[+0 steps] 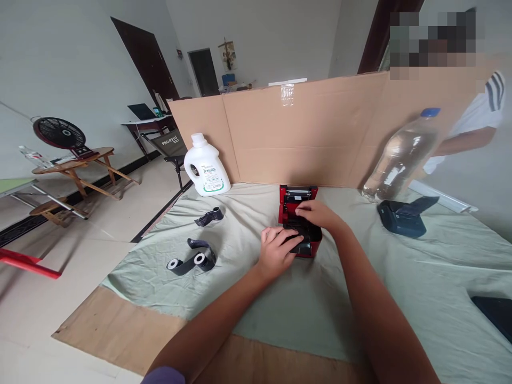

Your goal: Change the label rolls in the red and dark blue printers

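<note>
A small red and black printer [314,246] stands on the cloth with its lid raised at the back. My left hand [277,249] grips its near left side, fingers and thumb over the shiny black part in front. Over the right side of the opening is my right hand [320,214], thumb and fingers pinched together inside the printer. What they pinch, if anything, is hidden. To the left lie a partly unwound black roll [182,266] with white cores and a smaller black roll [216,214] with a loose end.
A pale green cloth [256,314] covers the wooden board. Behind stands a cardboard panel [296,133], with a white detergent jug [208,168] at left and a large clear bottle [404,154] at right. A dark device [402,221] lies right; another person stands behind the panel.
</note>
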`<state>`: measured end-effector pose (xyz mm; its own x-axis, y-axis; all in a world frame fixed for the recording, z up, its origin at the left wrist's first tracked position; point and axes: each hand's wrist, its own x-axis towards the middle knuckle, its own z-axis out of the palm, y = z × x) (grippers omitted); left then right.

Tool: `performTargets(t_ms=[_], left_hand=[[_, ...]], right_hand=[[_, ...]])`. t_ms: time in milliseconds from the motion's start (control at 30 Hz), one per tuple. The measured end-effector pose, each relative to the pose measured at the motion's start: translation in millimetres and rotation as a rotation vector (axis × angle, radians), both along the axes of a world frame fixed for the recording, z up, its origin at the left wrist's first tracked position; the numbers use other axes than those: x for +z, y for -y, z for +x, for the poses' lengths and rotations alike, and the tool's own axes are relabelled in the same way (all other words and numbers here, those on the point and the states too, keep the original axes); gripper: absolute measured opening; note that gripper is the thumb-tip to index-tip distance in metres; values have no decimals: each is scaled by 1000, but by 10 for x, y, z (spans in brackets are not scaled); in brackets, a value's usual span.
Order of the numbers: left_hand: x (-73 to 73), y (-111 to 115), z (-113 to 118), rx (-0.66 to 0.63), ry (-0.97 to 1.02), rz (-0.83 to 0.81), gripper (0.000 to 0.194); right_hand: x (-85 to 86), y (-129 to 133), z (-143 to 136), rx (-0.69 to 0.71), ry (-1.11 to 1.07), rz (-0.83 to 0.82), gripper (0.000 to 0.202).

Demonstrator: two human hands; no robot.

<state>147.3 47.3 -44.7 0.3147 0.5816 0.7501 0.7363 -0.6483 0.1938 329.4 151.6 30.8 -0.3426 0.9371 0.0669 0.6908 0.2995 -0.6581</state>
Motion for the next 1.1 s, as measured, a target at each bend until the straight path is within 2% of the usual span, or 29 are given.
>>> performTargets(t_ms=[67,167,233,333,533,733,1100], left_hand=[[-11,4,-4,7,-32,11,39],[-32,16,-5,20,-86,19,41],[-36,31,-4,29,-109,19,41],[-12,60,3,42,-123,14,42],[124,90,45,60,-78,-41,41],[199,100,43,71,-134,-115,42],[265,152,128,53,-160,-125,44]], right_hand=[[59,-21,147,-30,-137,-44,33],[73,-93,243,-312,-280,82,41],[22,-156,196,-435,-419,194,42],[-87,-213,61,-406,-631,265,45],[-182,-79,3,-405,-761,241,39],[-196,58,-10,-420,-809,207,44],[-208,125,-17,-412,-814,194,45]])
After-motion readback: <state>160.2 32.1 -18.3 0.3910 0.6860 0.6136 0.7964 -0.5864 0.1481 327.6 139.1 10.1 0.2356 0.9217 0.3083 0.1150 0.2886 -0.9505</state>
